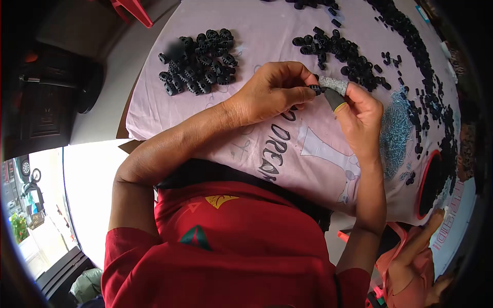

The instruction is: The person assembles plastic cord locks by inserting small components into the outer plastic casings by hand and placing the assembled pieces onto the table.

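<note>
Over the near part of the table, both my hands meet at one small black plastic part (315, 90). My left hand (272, 95) is closed, pinching it between thumb and forefinger. My right hand (362, 115) comes in from the other side, its thumb and forefinger closed on the same part. A grey knitted finger cover (334, 84) sits on my right forefinger, and a dark cover with a yellow rim (335, 100) is on the thumb. Beyond the left wrist lies a heap of black ridged parts (197, 61). The fingertips hide much of the held part.
A pink printed cloth (169, 113) covers the table. More black parts (354, 59) lie scattered past my hands, with a long band of them (418, 46) on the right. A red-rimmed container (430, 185) and another person's arm (418, 241) are at lower right.
</note>
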Demonstrator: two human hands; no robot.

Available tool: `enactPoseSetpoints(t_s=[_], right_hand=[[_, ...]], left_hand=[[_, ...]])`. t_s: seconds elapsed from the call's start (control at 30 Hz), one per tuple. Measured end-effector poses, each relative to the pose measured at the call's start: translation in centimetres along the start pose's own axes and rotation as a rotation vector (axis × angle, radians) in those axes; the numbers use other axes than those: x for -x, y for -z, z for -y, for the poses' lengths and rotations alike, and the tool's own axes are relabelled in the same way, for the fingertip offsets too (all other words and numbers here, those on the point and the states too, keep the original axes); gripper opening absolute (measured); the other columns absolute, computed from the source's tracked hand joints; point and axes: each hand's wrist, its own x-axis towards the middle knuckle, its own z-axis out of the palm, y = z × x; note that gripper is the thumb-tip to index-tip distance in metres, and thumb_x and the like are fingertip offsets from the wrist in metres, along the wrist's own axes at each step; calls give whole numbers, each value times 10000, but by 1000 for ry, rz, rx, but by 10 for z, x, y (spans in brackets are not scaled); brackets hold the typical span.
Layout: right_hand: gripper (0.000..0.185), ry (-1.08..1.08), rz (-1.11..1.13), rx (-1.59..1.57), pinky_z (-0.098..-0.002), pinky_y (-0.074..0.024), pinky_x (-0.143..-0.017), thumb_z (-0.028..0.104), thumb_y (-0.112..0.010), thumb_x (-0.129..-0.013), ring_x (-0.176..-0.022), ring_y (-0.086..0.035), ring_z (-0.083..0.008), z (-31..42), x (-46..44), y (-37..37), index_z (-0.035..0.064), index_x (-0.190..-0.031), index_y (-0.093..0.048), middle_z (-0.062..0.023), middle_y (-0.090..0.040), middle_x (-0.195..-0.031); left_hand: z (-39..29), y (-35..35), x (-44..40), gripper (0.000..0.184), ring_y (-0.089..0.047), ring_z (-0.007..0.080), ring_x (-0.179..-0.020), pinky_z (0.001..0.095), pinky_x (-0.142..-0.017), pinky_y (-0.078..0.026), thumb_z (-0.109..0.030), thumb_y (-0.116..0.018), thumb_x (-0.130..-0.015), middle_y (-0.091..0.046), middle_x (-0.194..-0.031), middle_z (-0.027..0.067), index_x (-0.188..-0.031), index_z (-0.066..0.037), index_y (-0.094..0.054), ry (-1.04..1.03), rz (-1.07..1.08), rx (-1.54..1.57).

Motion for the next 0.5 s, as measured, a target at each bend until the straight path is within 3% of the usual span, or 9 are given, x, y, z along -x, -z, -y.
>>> enactPoseSetpoints(t_s=[0.33, 0.5], right_hand=[[236, -108, -31, -56, -175, -453, -590, -45, -597, -882, -684, -545, -18, 2, 1, -1, -38, -1096, -695, 15, -629, -816], [212, -113, -28, -37, -176, -451, -591, -35, -607, -890, -683, -540, -19, 3, 1, 1, -37, -1082, -697, 19, -626, -806]], left_hand=[[-1, 0, 1, 112, -600, 50, -738, 197, -657, -495, -80, -678, -927, -649, -847, -9, -1018, -21, -651, -10, -1, -21], [-4, 0, 3, 170, -562, 32, -740, 193, -647, -448, -124, -670, -942, -644, -882, -8, -1080, -27, -655, 26, 2, -39]])
